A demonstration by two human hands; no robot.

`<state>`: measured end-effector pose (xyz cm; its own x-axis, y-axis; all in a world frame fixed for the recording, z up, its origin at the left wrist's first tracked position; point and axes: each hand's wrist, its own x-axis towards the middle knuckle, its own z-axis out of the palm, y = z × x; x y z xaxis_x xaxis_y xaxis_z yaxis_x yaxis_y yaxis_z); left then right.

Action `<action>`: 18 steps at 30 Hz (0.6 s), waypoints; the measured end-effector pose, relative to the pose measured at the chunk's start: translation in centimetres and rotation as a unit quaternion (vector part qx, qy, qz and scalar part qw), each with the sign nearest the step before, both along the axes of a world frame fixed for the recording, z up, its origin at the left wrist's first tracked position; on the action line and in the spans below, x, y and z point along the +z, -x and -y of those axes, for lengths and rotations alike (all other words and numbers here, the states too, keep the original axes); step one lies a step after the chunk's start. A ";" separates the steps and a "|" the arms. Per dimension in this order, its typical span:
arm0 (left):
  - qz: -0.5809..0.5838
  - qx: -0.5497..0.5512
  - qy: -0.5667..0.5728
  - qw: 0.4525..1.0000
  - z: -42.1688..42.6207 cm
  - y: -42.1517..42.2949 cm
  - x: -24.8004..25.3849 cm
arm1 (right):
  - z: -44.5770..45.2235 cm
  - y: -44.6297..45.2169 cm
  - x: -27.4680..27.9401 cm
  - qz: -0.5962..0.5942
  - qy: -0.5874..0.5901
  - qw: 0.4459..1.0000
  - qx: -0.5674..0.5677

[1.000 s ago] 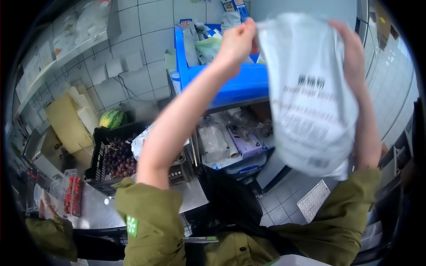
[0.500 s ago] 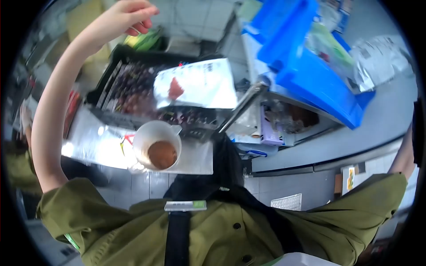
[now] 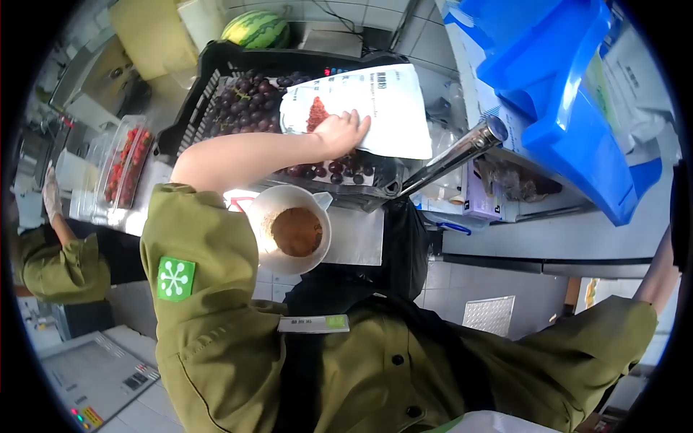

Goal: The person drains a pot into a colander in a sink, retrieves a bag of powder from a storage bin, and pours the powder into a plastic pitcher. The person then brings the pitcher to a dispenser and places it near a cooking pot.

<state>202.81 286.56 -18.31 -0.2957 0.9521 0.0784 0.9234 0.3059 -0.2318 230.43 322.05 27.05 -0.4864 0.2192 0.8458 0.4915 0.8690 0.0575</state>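
Note:
My left hand [image 3: 343,135] lies on the front of a white pouch [image 3: 393,108] with a picture of reddish-brown powder. Its fingers are slightly bent and apart, touching the pouch without visibly wrapping around it. The pouch rests on dark grapes [image 3: 249,105] in a black plastic crate [image 3: 195,94]. Below my left forearm, a white plastic jug [image 3: 261,234] holds brown powder [image 3: 296,231] and stands on a metal surface. My right hand is out of view; only part of that forearm shows at the right edge.
A watermelon [image 3: 256,30] sits behind the crate. To the left is a clear box of red fruit [image 3: 130,162]. A metal tube [image 3: 462,151] slants beside the crate, and blue plastic bins [image 3: 570,123] stand at right. Another person's gloved hand [image 3: 52,195] shows far left.
My left hand has come down from above the crate, moving right onto the pouch. The view has shifted. My right forearm stays at the right edge.

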 end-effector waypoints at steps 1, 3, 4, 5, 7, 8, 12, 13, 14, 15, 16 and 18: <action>0.015 0.017 0.031 0.999 -0.4 0.5 -0.3 | 0.4 0.4 -0.3 0.008 0.002 1.000 -0.001; 0.007 -0.024 -0.017 1.000 0.5 1.7 0.4 | 0.9 1.3 -1.3 0.030 0.011 0.999 -0.001; 0.027 -0.013 -0.033 0.999 0.9 1.7 1.6 | 1.2 1.9 -1.9 0.041 0.018 0.999 0.001; 0.046 -0.001 -0.048 0.998 1.4 1.6 3.2 | 1.4 2.5 -2.4 0.053 0.027 0.998 0.003; 0.164 0.067 -0.154 0.972 2.9 1.2 6.2 | 0.7 4.6 -4.1 0.085 0.048 0.995 0.029; 0.132 0.107 -0.145 0.975 3.4 0.4 7.9 | -2.9 6.6 -4.6 0.097 0.002 0.987 0.129; 0.145 0.068 -0.349 0.923 4.8 0.3 11.7 | 2.6 4.8 -4.6 0.077 0.083 0.991 0.068; 0.148 0.083 -0.365 0.916 5.4 -0.3 12.6 | 4.0 4.1 -5.0 0.059 0.096 0.991 0.075; 0.172 0.098 -0.380 0.903 5.9 -0.5 13.6 | 4.1 3.5 -5.0 0.036 0.082 0.992 0.090; 0.198 0.115 -0.393 0.890 6.4 -1.0 14.8 | 4.3 2.7 -4.9 0.015 0.070 0.992 0.106; 0.214 0.081 -0.438 0.869 8.1 -2.2 16.7 | 5.9 2.3 -4.5 -0.001 0.089 0.989 0.117; 0.223 0.078 -0.479 0.845 9.7 -4.4 19.8 | 7.3 0.0 -3.6 -0.041 0.042 0.989 0.137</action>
<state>207.25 276.90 1.48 -0.6159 0.4608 0.6390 0.7844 0.2829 0.5520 230.45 314.77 23.40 -0.4672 0.1599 0.8695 0.2363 0.9703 -0.0515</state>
